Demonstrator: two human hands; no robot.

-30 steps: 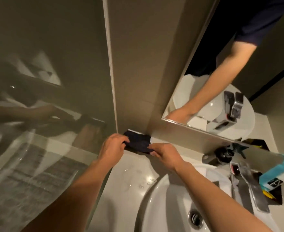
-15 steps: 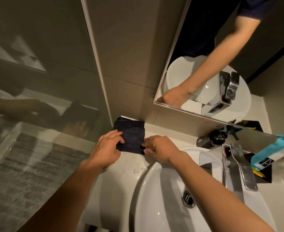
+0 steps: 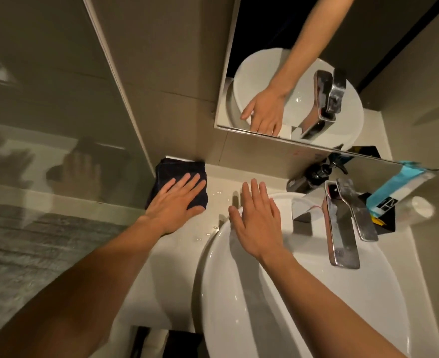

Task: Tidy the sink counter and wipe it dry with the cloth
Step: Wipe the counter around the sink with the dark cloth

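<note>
A folded dark cloth (image 3: 177,171) lies on the pale sink counter (image 3: 159,275), pushed into the back left corner where the wall meets a glass panel. My left hand (image 3: 174,205) rests flat on the cloth's near half, fingers spread and extended. My right hand (image 3: 257,223) is flat and open, fingers apart, over the far left rim of the white round basin (image 3: 239,306), holding nothing. Water droplets (image 3: 208,231) dot the counter between the cloth and the basin.
A chrome faucet (image 3: 342,223) reaches over the basin from the back right. Behind it stand a dark pump bottle (image 3: 314,174), a black holder with a blue-and-white tube (image 3: 399,187) and a pale cup (image 3: 417,210). A mirror (image 3: 303,73) hangs above; the glass panel (image 3: 45,151) closes the left.
Both hands have let go of the cloth's edges. My left hand now lies flat on the cloth and my right hand has moved right, open over the basin rim.
</note>
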